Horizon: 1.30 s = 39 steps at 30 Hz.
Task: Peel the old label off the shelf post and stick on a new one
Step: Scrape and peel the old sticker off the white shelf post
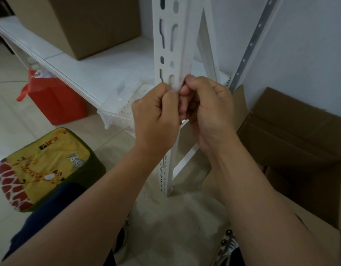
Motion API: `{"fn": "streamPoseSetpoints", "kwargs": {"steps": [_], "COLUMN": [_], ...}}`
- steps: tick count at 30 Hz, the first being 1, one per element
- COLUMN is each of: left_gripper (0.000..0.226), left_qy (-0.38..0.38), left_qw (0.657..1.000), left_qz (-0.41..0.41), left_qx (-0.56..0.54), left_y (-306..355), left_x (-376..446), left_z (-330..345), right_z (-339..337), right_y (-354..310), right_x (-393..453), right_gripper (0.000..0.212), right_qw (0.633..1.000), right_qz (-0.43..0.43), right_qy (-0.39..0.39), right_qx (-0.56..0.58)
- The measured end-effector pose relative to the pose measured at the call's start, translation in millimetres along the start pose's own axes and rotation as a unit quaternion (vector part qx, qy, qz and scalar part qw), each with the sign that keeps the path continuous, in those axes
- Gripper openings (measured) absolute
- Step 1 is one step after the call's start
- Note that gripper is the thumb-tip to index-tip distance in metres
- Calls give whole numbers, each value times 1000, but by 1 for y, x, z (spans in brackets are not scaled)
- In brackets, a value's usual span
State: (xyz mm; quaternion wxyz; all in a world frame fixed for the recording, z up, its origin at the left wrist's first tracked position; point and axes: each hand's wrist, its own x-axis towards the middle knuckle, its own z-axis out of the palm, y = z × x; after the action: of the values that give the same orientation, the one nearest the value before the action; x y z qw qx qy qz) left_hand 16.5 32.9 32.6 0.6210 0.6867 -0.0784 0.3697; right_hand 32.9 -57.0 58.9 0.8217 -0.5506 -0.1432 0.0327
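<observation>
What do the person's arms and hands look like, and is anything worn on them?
Both forearms are bare up to the frame edge: no sleeves, gloves, watch or rings show. The left hand and the right hand have short, unpainted nails where visible. A thin dark mark runs along the right forearm.

Left hand [156, 116] and right hand [206, 110] cover shelf post [166, 45] at mid height; label itself hidden behind curled fingers, only blurred white scrap [175, 87] between them, too small to tell. Post top cut off by upper edge. Big cardboard box [85, 22] on shelf cut off at top. Clear plastic tub [117, 110] partly hidden behind left hand. Red bag [54, 100] blurred.
</observation>
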Motion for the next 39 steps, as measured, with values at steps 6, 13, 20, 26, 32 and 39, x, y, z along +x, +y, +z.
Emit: {"fn": "streamPoseSetpoints", "kwargs": {"steps": [6,13,20,26,32,39], "left_gripper": [29,29,29,30,30,28], "left_qy": [9,27,47,23,21,38], "left_qw": [1000,999,998,1000,1000,999], "left_qz": [3,-19,-26,-16,-8,-11], "left_qx": [11,-9,-18,8,7,19], "left_y": [0,0,0,-2,0,-1], "left_x": [-1,-3,-5,-5,-4,-5], "left_z": [1,5,10,1,2,6], "right_z": [4,7,9,1,1,7], "right_y": [-3,-5,-10,-5,-11,-14], "right_x": [1,0,0,-3,3,3], "right_gripper": [34,27,28,33,30,36], "right_qw": [1000,999,997,989,993,994], "right_qz": [5,12,51,98,93,103], "right_qy": [23,43,53,-8,-22,37], "right_qx": [-15,-31,-13,113,66,26]}}
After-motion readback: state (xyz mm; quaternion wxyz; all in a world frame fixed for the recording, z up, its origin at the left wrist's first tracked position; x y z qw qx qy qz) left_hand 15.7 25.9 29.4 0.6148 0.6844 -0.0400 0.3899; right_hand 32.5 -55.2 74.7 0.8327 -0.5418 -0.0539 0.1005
